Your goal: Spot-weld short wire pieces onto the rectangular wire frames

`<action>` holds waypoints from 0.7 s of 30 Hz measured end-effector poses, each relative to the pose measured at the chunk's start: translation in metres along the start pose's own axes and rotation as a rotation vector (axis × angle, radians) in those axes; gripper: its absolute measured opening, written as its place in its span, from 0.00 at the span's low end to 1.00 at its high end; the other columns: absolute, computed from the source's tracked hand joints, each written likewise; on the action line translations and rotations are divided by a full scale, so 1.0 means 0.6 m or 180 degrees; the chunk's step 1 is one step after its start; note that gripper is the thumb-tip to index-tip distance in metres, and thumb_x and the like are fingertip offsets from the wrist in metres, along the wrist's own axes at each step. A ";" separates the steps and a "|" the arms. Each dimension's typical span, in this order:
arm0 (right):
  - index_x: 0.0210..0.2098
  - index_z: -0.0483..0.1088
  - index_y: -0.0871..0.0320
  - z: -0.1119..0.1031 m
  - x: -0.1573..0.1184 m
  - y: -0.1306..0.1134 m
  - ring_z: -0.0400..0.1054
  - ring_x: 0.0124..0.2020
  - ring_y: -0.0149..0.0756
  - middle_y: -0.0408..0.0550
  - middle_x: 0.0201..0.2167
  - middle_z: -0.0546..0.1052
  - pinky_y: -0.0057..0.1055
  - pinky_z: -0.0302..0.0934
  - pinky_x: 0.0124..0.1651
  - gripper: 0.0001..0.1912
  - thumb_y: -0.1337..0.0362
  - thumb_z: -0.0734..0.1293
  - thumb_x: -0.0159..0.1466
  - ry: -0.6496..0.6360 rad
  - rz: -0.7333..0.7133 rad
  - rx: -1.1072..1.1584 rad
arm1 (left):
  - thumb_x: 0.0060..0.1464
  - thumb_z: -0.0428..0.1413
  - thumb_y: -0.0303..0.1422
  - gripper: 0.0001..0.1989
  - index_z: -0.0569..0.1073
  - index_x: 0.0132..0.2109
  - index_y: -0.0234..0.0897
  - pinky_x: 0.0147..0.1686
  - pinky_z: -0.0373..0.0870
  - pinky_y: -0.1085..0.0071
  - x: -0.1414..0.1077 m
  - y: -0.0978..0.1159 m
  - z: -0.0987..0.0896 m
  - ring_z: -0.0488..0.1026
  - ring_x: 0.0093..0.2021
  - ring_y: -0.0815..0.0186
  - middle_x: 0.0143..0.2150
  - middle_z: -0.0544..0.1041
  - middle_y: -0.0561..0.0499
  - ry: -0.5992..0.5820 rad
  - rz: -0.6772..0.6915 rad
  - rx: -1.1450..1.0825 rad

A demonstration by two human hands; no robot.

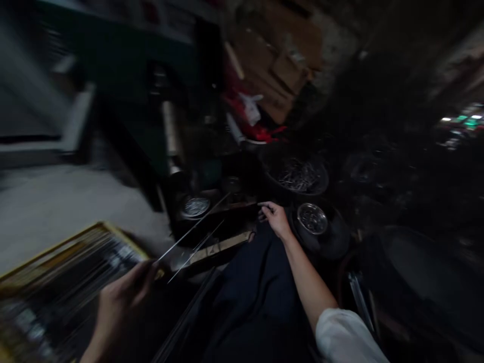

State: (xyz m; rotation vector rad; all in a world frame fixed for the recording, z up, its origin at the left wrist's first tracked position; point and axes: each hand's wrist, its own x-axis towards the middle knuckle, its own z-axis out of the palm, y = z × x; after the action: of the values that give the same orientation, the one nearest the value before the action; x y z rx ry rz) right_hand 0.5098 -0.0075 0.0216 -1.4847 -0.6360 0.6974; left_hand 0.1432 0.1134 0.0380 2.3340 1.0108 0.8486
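My left hand (pixel 126 287) is closed around one end of a thin metal rod (pixel 192 229), which points up and away to the right. Another thin rod (pixel 195 250) shows just below it; whether the hand holds that one too, I cannot tell. Over my dark-clothed lap, my right hand (pixel 275 219) reaches forward with its fingers partly stretched and loosely apart. I see nothing in it. Close by on its right is a round dish of small metal pieces (pixel 312 218). The picture is dark and smeared by motion.
A yellow-edged crate (pixel 100 227) of long rods stands at the left. Beyond my right hand is a dark basin (pixel 321 186) of metal pieces. A small dish (pixel 195 206) sits by the machine (pixel 172 131). Cardboard (pixel 272 65) and a red bag (pixel 260 132) lie farther back.
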 end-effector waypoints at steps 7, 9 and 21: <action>0.31 0.70 0.60 0.226 0.008 0.029 0.77 0.25 0.34 0.45 0.26 0.79 0.22 0.66 0.23 0.17 0.54 0.74 0.53 -0.0386 0.0536 0.0506 | 0.60 0.51 0.39 0.14 0.74 0.32 0.36 0.22 0.62 0.77 -0.015 -0.014 -0.017 0.70 0.19 0.70 0.21 0.75 0.54 0.0142 -0.0276 -0.0053; 0.31 0.70 0.59 0.261 0.008 0.032 0.77 0.26 0.34 0.45 0.27 0.79 0.21 0.66 0.21 0.16 0.54 0.75 0.52 -0.0312 0.0682 0.0765 | 0.60 0.51 0.38 0.14 0.74 0.31 0.36 0.22 0.62 0.77 -0.017 -0.019 -0.019 0.70 0.19 0.70 0.21 0.74 0.54 0.0158 -0.0265 -0.0073; 0.31 0.68 0.57 0.349 -0.009 -0.002 0.78 0.29 0.35 0.44 0.26 0.79 0.22 0.70 0.25 0.13 0.61 0.75 0.52 -0.0068 0.0963 0.1532 | 0.63 0.52 0.33 0.11 0.77 0.39 0.33 0.28 0.70 0.78 -0.044 -0.049 -0.036 0.79 0.27 0.66 0.30 0.81 0.49 0.0374 -0.0157 -0.0255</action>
State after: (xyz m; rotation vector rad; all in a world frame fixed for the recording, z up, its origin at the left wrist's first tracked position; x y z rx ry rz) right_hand 0.3488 0.1262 0.0227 -1.1308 -0.2312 1.0205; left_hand 0.1002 0.1152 0.0259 2.2052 1.0575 0.9981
